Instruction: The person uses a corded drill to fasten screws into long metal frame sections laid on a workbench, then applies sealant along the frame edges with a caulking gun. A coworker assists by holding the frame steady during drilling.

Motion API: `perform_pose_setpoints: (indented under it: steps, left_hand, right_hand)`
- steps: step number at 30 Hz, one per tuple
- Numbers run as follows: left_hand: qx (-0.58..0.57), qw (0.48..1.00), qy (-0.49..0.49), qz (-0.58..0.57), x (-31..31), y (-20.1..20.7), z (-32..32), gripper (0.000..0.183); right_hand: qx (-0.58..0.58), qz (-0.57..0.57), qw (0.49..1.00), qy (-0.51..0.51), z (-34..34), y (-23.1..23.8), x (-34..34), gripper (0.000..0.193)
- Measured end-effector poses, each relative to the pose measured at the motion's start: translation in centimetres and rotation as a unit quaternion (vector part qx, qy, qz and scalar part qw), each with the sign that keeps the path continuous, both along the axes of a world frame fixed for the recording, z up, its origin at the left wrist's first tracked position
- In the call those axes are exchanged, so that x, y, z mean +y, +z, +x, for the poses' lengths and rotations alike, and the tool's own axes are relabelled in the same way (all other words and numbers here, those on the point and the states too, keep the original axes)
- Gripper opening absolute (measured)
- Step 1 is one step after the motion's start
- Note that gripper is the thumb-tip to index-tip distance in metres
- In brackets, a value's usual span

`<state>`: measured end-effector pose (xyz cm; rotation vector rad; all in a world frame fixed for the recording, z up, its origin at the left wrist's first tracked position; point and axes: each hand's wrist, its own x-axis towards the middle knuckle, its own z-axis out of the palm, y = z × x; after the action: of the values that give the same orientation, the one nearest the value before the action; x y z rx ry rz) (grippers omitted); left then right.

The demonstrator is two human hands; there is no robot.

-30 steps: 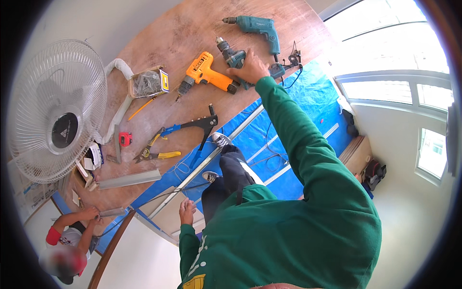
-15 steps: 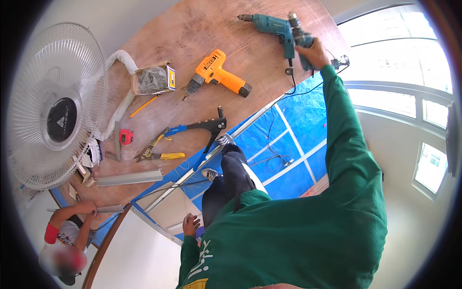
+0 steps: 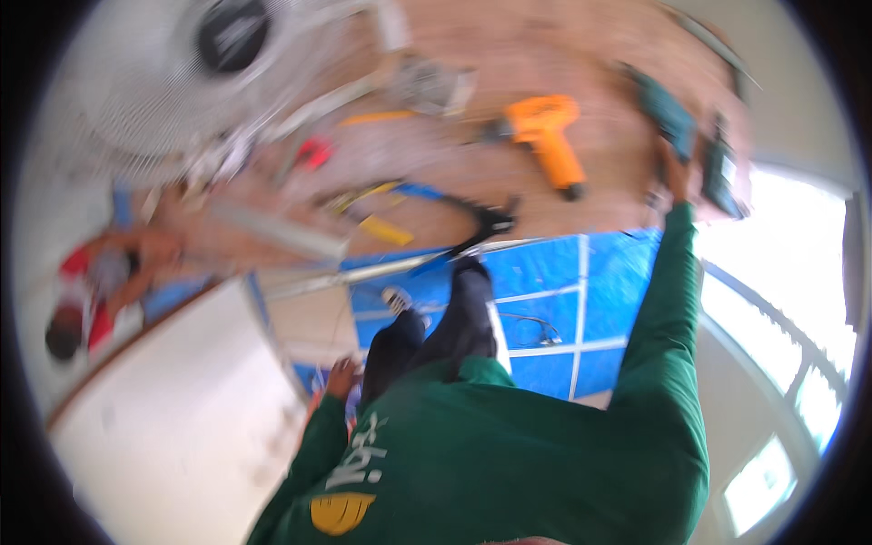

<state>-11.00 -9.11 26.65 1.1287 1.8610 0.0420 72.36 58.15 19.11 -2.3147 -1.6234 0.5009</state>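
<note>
The whole picture is motion-blurred. My right hand [image 3: 675, 175], at the end of a green sleeve, reaches far out over the wooden floor and is closed on the handle of a teal power drill [image 3: 661, 107]. A darker drill [image 3: 722, 168] lies just right of it. An orange drill [image 3: 547, 136] lies on the floor to the left of my right hand. My left hand [image 3: 341, 374] hangs low beside my dark trouser leg, with nothing seen in it.
A black hand tool with blue handles [image 3: 472, 216], a yellow-handled tool [image 3: 383, 229] and a long metal rail [image 3: 391, 268] lie by a blue tarp [image 3: 559, 304]. A white fan [image 3: 227, 54] stands far left. Another person in red [image 3: 91, 282] crouches at left. Bright windows [image 3: 799, 309] fill the right.
The view has swung and blurred, so everything sits further right and lower. My right hand still holds the teal drill. My left hand stays by my leg.
</note>
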Motion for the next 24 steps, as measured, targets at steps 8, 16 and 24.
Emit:
perform_pose_setpoints:
  steps: [8, 16, 24]
  left_hand:
    - [-0.174, 0.827, 0.526, -0.100, 2.0, -2.5, 4.8, 0.062]
    - [-0.219, 0.810, 0.541, -0.046, -0.4, -5.9, 2.7, 0.067]
    - [-0.256, 0.776, 0.575, -0.043, -9.6, -11.8, -4.4, 0.064]
  right_hand:
    - [0.631, -0.063, 0.758, -0.154, 0.7, 3.6, 3.1, 0.029]
    - [0.565, 0.061, 0.815, -0.112, -5.3, 13.6, -4.0, 0.038]
    - [0.655, 0.141, 0.742, 0.007, -21.1, 28.4, -29.1, 0.063]
